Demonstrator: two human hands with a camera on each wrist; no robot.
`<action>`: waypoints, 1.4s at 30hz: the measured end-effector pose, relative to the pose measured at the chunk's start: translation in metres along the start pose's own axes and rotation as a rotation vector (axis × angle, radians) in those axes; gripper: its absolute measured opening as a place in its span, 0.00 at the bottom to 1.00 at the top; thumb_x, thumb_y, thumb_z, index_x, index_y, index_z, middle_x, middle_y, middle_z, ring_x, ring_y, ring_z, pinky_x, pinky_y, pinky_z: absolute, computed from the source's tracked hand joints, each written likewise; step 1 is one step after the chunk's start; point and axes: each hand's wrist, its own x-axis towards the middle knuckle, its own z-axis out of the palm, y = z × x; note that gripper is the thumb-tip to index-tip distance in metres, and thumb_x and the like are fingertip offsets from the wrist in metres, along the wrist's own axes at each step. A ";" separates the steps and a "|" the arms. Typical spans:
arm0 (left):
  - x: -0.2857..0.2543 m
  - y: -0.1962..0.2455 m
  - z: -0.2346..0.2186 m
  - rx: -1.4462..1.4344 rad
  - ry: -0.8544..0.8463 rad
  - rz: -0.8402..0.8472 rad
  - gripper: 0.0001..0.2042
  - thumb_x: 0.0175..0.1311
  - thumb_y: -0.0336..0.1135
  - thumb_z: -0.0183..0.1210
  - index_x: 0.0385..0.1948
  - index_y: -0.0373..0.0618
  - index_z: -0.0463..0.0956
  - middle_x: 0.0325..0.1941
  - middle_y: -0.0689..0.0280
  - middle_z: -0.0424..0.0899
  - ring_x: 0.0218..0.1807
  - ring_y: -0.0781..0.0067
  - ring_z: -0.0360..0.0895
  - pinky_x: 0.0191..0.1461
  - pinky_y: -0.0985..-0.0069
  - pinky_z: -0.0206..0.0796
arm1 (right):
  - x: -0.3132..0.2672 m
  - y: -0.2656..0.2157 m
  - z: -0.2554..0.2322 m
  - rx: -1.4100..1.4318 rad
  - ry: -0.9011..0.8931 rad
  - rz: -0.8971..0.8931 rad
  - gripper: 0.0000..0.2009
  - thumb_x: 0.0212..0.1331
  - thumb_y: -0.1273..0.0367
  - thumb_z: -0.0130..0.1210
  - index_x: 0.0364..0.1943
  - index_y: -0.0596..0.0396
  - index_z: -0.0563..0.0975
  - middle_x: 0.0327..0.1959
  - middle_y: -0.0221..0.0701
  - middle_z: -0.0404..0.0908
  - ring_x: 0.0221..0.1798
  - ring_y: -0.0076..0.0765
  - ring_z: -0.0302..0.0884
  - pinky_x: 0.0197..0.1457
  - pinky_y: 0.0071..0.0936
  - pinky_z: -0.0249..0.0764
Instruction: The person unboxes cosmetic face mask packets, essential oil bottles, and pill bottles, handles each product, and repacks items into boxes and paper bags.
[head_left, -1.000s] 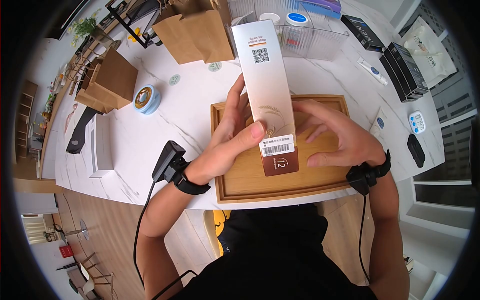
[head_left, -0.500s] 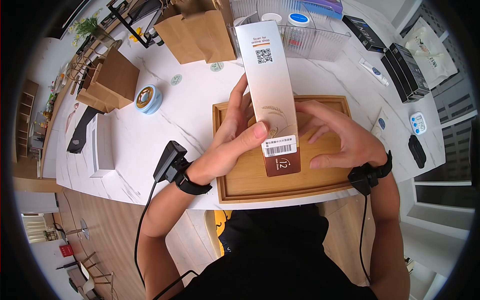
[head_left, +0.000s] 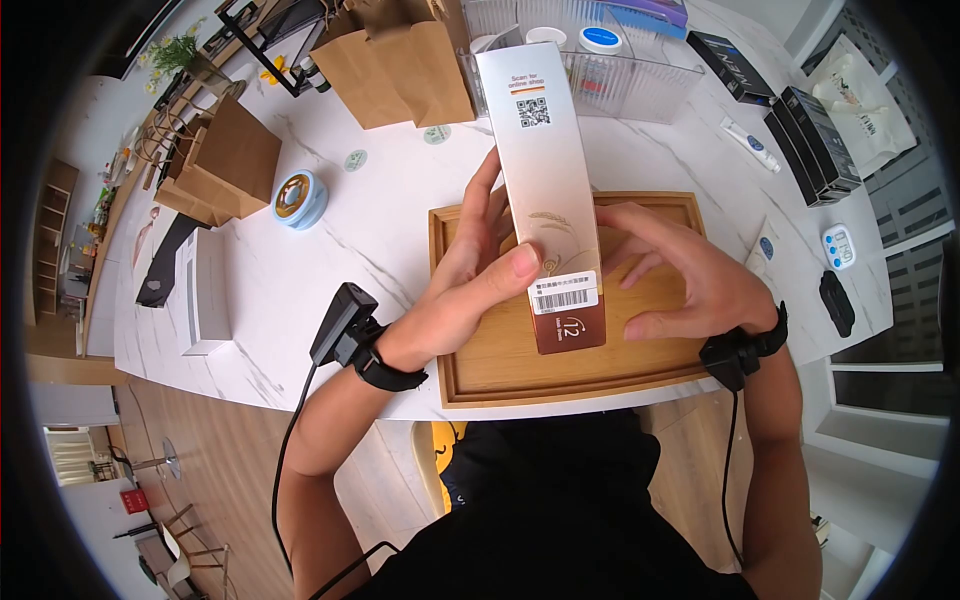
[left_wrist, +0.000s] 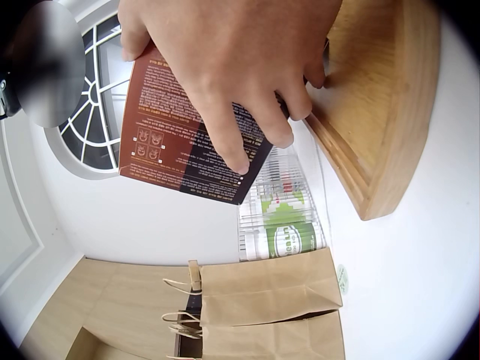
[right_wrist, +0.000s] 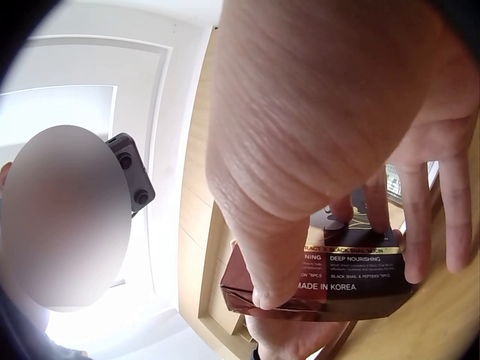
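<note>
A tall cosmetics carton (head_left: 548,180) stands tilted over the wooden tray (head_left: 480,385); its narrow side fades from pale to brown, with a QR code and a barcode sticker. My left hand (head_left: 470,270) grips its left side, thumb on the narrow side and fingers behind. In the left wrist view, those fingers lie across a brown and black printed face (left_wrist: 172,127). My right hand (head_left: 690,270) is at the carton's right, fingers loosely bent, index finger reaching the edge. "Made in Korea" shows on the carton (right_wrist: 352,289) in the right wrist view.
Paper bags (head_left: 395,75) and a clear organizer (head_left: 640,90) with jars stand behind the tray. Left are a blue round container (head_left: 300,200) and a white box (head_left: 205,290). Black boxes (head_left: 810,145), a tube (head_left: 750,145) and a timer (head_left: 838,246) lie right.
The whole head view has shifted slightly to the right. Both hands and the carton keep nearly the same pose relative to each other.
</note>
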 end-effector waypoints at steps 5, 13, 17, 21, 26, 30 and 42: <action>0.000 0.000 0.001 -0.015 0.003 0.005 0.52 0.66 0.56 0.59 0.77 0.47 0.26 0.78 0.46 0.44 0.80 0.48 0.43 0.78 0.51 0.46 | 0.001 -0.005 -0.001 0.027 -0.007 0.046 0.50 0.46 0.69 0.74 0.74 0.61 0.55 0.74 0.41 0.61 0.59 0.41 0.75 0.59 0.37 0.75; 0.000 0.007 0.005 -0.008 -0.008 0.005 0.49 0.66 0.57 0.56 0.77 0.46 0.31 0.77 0.51 0.50 0.78 0.54 0.50 0.76 0.56 0.49 | 0.002 -0.003 -0.001 0.017 0.035 -0.007 0.46 0.51 0.66 0.71 0.74 0.57 0.57 0.69 0.40 0.66 0.56 0.37 0.78 0.55 0.32 0.76; -0.021 0.003 -0.001 -0.299 0.150 0.109 0.33 0.69 0.59 0.47 0.63 0.38 0.67 0.60 0.55 0.79 0.61 0.60 0.76 0.66 0.61 0.67 | 0.008 0.000 -0.002 0.108 0.145 0.095 0.32 0.58 0.72 0.63 0.69 0.61 0.65 0.60 0.40 0.76 0.50 0.33 0.80 0.52 0.29 0.77; -0.024 0.000 -0.020 -0.725 0.098 0.175 0.31 0.66 0.64 0.48 0.60 0.49 0.70 0.63 0.59 0.75 0.62 0.59 0.75 0.66 0.54 0.67 | 0.007 0.008 -0.001 0.038 0.189 0.023 0.24 0.62 0.76 0.58 0.64 0.63 0.70 0.53 0.37 0.81 0.48 0.30 0.81 0.49 0.26 0.77; -0.017 -0.008 -0.016 -0.696 0.092 0.212 0.27 0.71 0.56 0.44 0.60 0.46 0.70 0.60 0.59 0.77 0.59 0.61 0.77 0.65 0.60 0.69 | 0.005 0.012 -0.002 0.057 -0.017 0.126 0.20 0.71 0.63 0.54 0.61 0.60 0.73 0.53 0.36 0.82 0.48 0.26 0.81 0.47 0.24 0.77; -0.008 -0.006 -0.018 -0.712 -0.083 0.273 0.28 0.73 0.49 0.39 0.68 0.39 0.63 0.65 0.58 0.75 0.64 0.63 0.74 0.68 0.64 0.65 | 0.003 0.004 0.002 0.317 -0.065 0.122 0.21 0.74 0.63 0.49 0.64 0.61 0.70 0.54 0.34 0.81 0.49 0.27 0.80 0.49 0.24 0.76; 0.008 0.007 0.009 -0.062 0.298 0.223 0.28 0.73 0.35 0.56 0.70 0.40 0.55 0.69 0.58 0.69 0.70 0.69 0.66 0.72 0.70 0.58 | 0.012 0.008 0.003 0.323 0.343 0.095 0.23 0.63 0.72 0.63 0.59 0.64 0.68 0.44 0.33 0.83 0.44 0.23 0.79 0.47 0.22 0.76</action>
